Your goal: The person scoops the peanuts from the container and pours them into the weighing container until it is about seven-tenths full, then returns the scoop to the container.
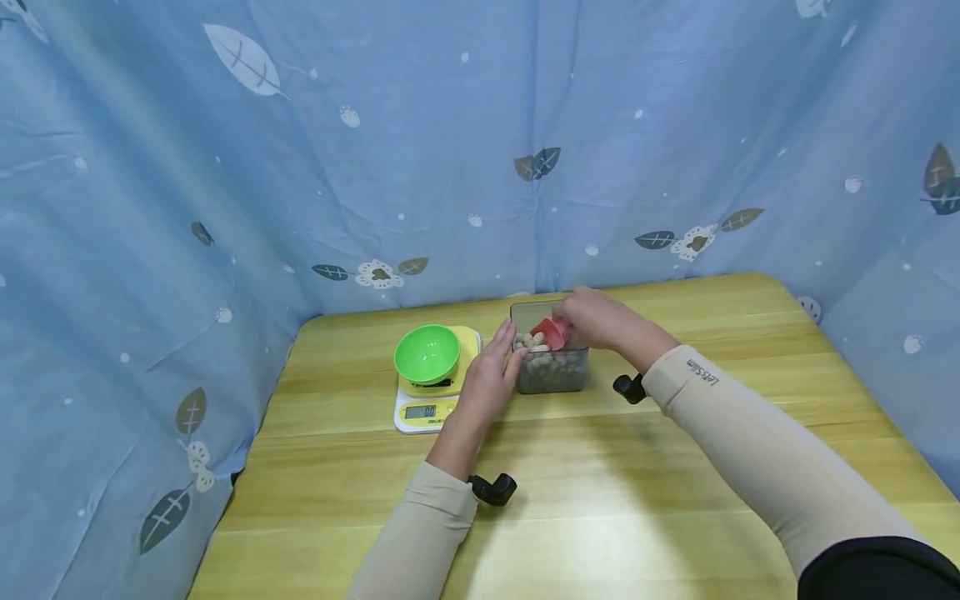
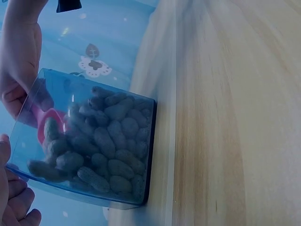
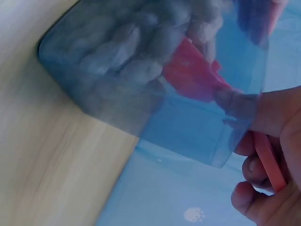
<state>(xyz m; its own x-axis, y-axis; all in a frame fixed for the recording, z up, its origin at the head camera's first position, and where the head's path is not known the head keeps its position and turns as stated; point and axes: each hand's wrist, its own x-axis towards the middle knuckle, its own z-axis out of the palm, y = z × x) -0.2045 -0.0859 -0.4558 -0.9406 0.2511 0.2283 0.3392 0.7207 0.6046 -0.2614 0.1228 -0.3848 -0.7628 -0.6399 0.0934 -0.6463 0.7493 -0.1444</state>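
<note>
Scoop (image 1: 553,333): probably light, stiff; best held by handle (image 3: 269,162). Gripped in curled right hand (image 1: 597,319), with straight-fingered left hand (image 1: 487,377) against tub (image 1: 529,312), left side.

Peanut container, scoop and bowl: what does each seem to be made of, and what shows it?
Peanut container: smoky see-through plastic, probably; peanuts show through its walls. Scoop: likely plastic, smooth and evenly red. Bowl: smooth, evenly green, perhaps plastic or glazed ceramic.

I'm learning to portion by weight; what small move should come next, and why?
Probably raise the red scoop, gripped by the right hand: it reaches into the peanuts, while the green bowl on the scale looks empty and the display reads 0.0.
</note>
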